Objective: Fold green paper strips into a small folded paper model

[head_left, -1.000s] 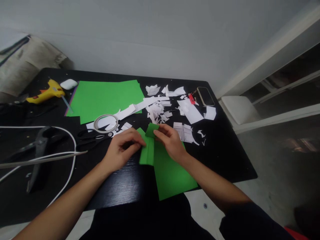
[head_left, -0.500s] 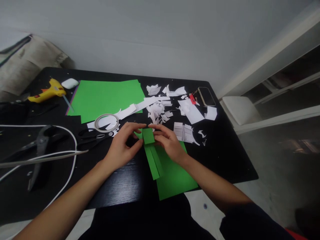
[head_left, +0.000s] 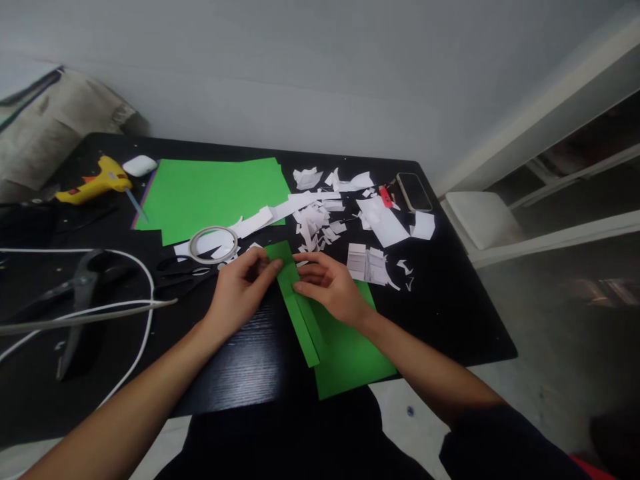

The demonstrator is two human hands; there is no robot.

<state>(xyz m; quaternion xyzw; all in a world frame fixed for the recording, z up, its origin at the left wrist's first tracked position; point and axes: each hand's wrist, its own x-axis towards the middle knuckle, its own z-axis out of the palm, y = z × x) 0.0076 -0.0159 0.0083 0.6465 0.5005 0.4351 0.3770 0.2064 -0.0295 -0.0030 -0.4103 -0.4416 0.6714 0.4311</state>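
A long green paper strip [head_left: 294,307] is held tilted over the front of the table, with a lengthwise crease or layered edge along it. My left hand [head_left: 243,283] pinches its upper left edge, thumb in front and the other fingers curled behind. At the upper right edge, my right hand [head_left: 333,290] has its thumb against the strip and its fingers bent around behind that side; the fingertips are partly hidden. Beneath the strip and my right wrist lies a larger green paper sheet [head_left: 353,360], reaching the table's front edge.
Left of my hands are black-handled scissors [head_left: 183,268], a tape roll [head_left: 193,250], pliers [head_left: 83,293], white cable [head_left: 150,280] and a yellow glue gun [head_left: 103,183]. Green sheets [head_left: 215,193], white paper scraps [head_left: 313,220] and a phone [head_left: 414,192] lie farther back on the black table [head_left: 450,313].
The folded-over flap at the strip's top has been opened out, so the strip now extends flat farther up. My left hand has shifted slightly left; my right fingers have curled in.
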